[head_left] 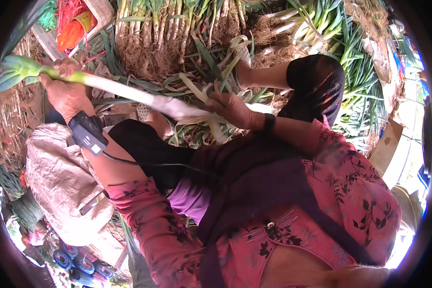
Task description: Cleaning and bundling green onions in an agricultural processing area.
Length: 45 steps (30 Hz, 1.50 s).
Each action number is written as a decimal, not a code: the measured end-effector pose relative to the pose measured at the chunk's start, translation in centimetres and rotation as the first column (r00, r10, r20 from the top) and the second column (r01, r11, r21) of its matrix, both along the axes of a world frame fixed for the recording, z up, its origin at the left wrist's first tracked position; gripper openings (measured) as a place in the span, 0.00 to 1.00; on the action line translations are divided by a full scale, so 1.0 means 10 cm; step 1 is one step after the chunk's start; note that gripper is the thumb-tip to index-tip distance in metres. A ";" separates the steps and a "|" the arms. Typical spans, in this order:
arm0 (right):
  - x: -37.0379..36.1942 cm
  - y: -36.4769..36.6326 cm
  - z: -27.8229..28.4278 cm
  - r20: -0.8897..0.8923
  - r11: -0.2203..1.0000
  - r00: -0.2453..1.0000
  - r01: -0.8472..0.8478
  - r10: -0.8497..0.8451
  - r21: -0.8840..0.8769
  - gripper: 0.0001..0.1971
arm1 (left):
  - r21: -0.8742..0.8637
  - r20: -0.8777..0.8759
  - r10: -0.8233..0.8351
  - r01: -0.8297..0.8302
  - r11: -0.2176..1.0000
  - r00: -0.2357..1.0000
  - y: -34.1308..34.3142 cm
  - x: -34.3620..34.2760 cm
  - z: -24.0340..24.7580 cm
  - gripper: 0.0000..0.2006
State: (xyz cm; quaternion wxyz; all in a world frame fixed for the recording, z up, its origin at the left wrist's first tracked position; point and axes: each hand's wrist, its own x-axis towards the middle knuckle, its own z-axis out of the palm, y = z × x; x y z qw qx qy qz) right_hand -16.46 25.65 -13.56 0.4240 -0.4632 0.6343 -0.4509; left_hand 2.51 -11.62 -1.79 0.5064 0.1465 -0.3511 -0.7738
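Left hand [65,91] at 9 o'clock is clenched around the green end of a long leek [115,89], which runs across the lap toward centre; right hand [233,110] at centre grips its white root end, fingers closed on loose peeled skin [216,127]. A black device [87,133] with a small white label sits strapped on the left wrist, cable trailing down, and a black band [269,122] on the right wrist. More leeks [177,24] piled at 12 to 2 o'clock, white crate [93,21] with orange bag [72,31] at 11, crumpled pale sack [62,182] at 8.
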 end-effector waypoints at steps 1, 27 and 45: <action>-0.03 0.12 -0.20 -0.178 0.985 0.970 -0.151 0.165 0.088 0.14 | -0.009 0.019 0.025 -0.025 1.000 1.000 -0.16 0.14 -0.07 0.23; -0.13 -0.56 0.74 0.069 0.952 0.954 -0.281 0.290 -0.119 0.18 | 0.060 0.071 0.262 -0.267 0.962 0.962 -0.37 0.36 -0.24 0.10; -0.71 0.25 -0.24 -0.582 0.856 0.633 -0.438 0.510 0.274 0.21 | 0.174 -0.245 0.126 -0.084 0.981 0.961 -0.12 0.36 -0.23 0.20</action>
